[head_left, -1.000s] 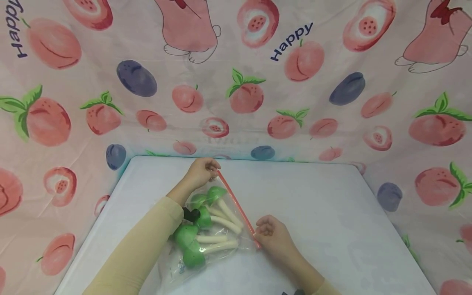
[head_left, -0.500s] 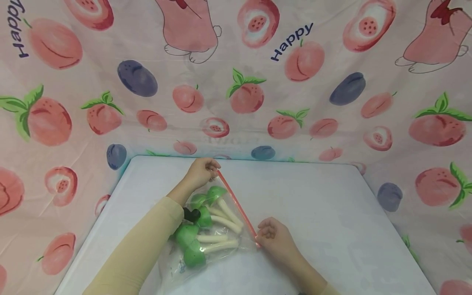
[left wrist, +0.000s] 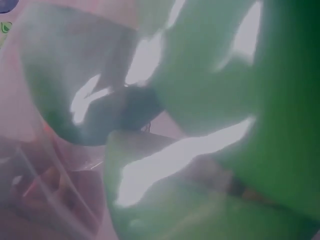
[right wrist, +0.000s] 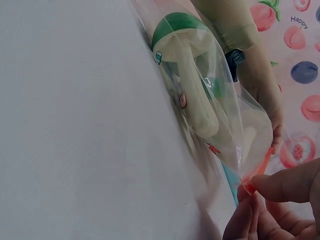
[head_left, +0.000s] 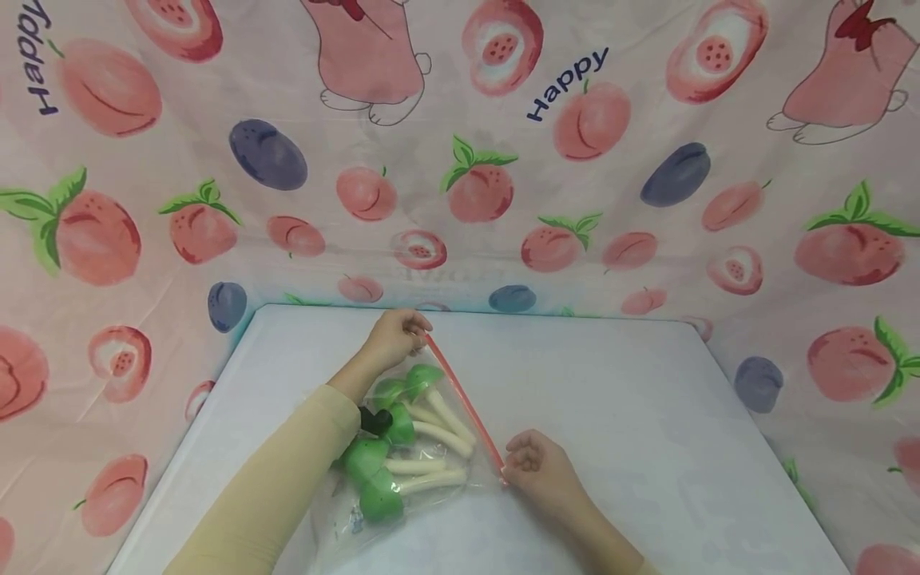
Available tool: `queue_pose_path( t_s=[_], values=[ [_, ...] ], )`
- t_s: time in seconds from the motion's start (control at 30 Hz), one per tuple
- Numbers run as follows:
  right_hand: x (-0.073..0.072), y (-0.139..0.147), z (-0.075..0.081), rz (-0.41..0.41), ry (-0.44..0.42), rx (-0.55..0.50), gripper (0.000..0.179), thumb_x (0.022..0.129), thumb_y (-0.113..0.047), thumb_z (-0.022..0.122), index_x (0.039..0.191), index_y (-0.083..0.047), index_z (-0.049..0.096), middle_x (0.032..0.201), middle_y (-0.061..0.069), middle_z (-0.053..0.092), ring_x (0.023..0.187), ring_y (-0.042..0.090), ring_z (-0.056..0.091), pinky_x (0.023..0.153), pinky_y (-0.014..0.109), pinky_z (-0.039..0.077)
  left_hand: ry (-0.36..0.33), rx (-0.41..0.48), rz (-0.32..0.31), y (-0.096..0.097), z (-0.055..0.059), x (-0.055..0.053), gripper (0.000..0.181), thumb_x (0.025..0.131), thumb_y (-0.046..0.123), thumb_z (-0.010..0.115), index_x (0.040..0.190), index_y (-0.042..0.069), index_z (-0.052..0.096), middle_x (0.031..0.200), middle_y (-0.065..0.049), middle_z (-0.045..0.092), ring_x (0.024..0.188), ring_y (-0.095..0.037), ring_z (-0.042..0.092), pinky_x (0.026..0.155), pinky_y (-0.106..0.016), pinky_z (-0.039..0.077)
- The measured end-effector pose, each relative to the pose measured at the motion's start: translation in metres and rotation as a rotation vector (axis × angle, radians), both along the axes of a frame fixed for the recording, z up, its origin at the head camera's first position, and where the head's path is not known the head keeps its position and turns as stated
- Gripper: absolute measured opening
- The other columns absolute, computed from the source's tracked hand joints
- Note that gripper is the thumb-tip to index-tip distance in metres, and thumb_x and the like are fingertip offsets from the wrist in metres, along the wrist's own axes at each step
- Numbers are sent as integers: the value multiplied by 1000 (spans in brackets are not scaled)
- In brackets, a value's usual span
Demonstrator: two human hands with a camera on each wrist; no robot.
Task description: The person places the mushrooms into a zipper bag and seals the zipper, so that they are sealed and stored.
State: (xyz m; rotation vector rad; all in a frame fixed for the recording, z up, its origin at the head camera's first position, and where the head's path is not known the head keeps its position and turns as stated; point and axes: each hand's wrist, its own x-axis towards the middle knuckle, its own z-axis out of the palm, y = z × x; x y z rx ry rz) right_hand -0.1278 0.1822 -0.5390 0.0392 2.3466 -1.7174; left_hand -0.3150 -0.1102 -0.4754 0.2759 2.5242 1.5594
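A clear zip bag (head_left: 338,527) with a red strip (head_left: 465,403) along its mouth lies on the white table. Inside are several mushroom-shaped pieces with green caps (head_left: 379,497) and cream stems (head_left: 431,481). At the strip's far end, my left hand (head_left: 395,335) pinches the corner between thumb and fingers. My right hand (head_left: 545,471) pinches the near end of the strip; in the right wrist view its thumb and finger press on the red corner (right wrist: 248,186). Glossy plastic over the green caps (left wrist: 210,85) fills most of the left wrist view.
The white table (head_left: 647,399) reaches back to a pink fruit-print cloth (head_left: 431,160) hung behind and at both sides. A black wrist device (head_left: 375,419) on the left arm overlaps the bag.
My right hand has slid slightly toward the near end of the red strip, down and to the right. The left hand stays at the far end, and the bag has barely shifted.
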Motion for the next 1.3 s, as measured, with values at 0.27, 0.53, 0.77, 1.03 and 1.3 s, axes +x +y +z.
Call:
queue_pose_path(
  t_s=[0.27,0.53,0.77,1.03,1.3],
  values=[
    [-1,1,-2,36,-1,-19,41,86,1,80,123,4,63,94,11,75,83,18,73,72,21,60,13,-12,-26,3,1,2,17,102,2,67,117,7,73,107,-13,70,88,-22,73,79,-36,65],
    [-7,-7,1,54,17,-20,44,86,-2,81,126,4,62,101,15,79,86,16,75,73,23,59,0,10,-87,9,1,5,18,102,-1,65,117,4,74,108,-15,70,90,-23,75,81,-36,67],
    [-16,-15,2,-19,-1,-70,47,90,-5,81,131,3,60,114,18,79,100,25,77,79,26,61,-4,48,-129,15,-1,5,17,105,1,62,118,-1,73,109,-17,73,88,-22,75,81,-36,67],
    [-27,-22,10,-54,28,-103,51,91,-6,83,135,5,58,120,22,78,110,31,78,91,31,64,-94,142,-170,22,3,10,23,111,4,52,121,-3,72,114,-19,74,94,-24,75,85,-36,67],
    [-38,-28,10,-100,64,-131,45,89,0,81,129,6,60,119,23,77,109,31,77,86,29,64,-121,183,-219,31,2,15,25,110,0,49,120,-5,72,120,-21,75,98,-23,78,89,-35,67]
  ],
)
